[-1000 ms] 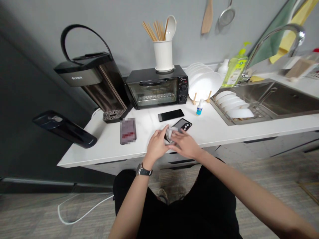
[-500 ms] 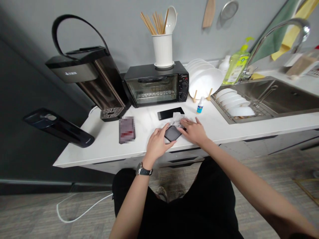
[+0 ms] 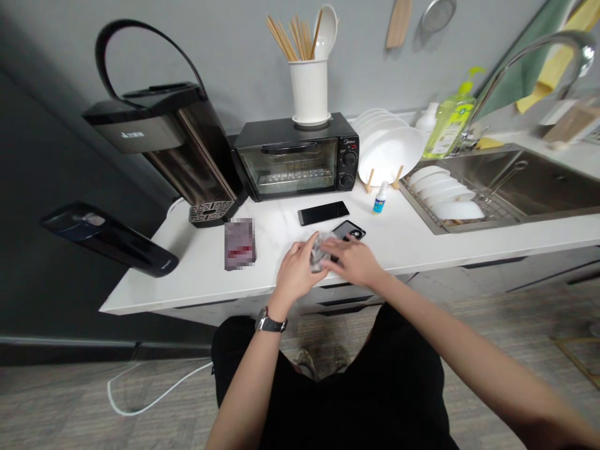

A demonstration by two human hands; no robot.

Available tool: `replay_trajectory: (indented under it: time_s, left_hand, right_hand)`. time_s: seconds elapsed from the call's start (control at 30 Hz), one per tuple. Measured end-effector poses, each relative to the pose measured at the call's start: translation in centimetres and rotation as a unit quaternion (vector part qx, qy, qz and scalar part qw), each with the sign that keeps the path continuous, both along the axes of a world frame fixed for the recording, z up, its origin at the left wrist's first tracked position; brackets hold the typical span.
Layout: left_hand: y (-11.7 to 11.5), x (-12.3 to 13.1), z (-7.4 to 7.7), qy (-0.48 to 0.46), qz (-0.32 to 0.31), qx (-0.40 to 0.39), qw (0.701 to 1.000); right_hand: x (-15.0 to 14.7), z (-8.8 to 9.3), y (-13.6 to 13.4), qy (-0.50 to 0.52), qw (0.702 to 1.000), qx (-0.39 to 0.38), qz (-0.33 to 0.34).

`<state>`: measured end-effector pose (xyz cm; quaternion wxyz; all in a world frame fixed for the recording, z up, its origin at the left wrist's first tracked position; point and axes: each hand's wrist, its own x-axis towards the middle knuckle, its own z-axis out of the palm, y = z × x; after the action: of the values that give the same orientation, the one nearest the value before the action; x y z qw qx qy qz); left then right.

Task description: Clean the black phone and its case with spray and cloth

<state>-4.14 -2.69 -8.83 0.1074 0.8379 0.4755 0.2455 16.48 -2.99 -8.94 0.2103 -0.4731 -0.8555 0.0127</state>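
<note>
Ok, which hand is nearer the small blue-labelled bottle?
Right. The right hand is in front of the blue-labelled bottle, slightly left of it; the left hand is farther left.

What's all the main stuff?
phone: 1, black, counter
phone-shaped thing: 1, dark, centre
wipe: 1, grey, centre
spray bottle: 1, white, counter
blurred thing: 1, purplish, counter
flask: 1, dark, left
dispenser: 1, dark, left
oven: 1, black, centre
pot: 1, white, on oven
chopsticks: several, tan, in pot
spoon: 1, white, in pot
plates: several, white, counter
bowls: several, white, in sink
soap bottle: 1, green, right
left hand: 1, bare, centre
right hand: 1, bare, centre
</note>
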Motion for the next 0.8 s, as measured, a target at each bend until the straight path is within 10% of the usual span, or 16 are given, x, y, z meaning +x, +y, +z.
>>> replay_trajectory:
  time_s: [0.1,0.23,0.37,0.5,0.67,0.8]
  left_hand:
    - [-0.1,0.1,0.0,-0.01,-0.003,0.015,1.0]
    - [-0.1,0.0,-0.2,0.0,0.0,0.009,1.0]
    - [0.0,-0.1,-0.4,-0.013,-0.009,0.017,1.0]
    - [0.0,-0.2,-0.4,-0.006,-0.002,0.003,1.0]
    - [0.1,-0.1,-0.4,-0.008,-0.002,0.007,1.0]
    - [0.1,0.0,-0.3,-0.003,-0.006,0.007,1.0]
  right_hand:
    - [0.3,-0.2,0.3,0.001,0.996,0.017,-0.092]
    - [0.3,-0.3,-0.1,-0.006,0.999,0.006,0.047]
    - [1.0,-0.3,-0.1,-0.004,0.996,0.029,-0.088]
    - [1.9,-0.4,-0.5,-0.027,0.997,0.006,0.073]
    - [2.7,-0.1,-0.5,-0.026,0.998,0.021,-0.054]
    - [1.8,-0.1,-0.7,-0.029,0.998,-0.002,0.064]
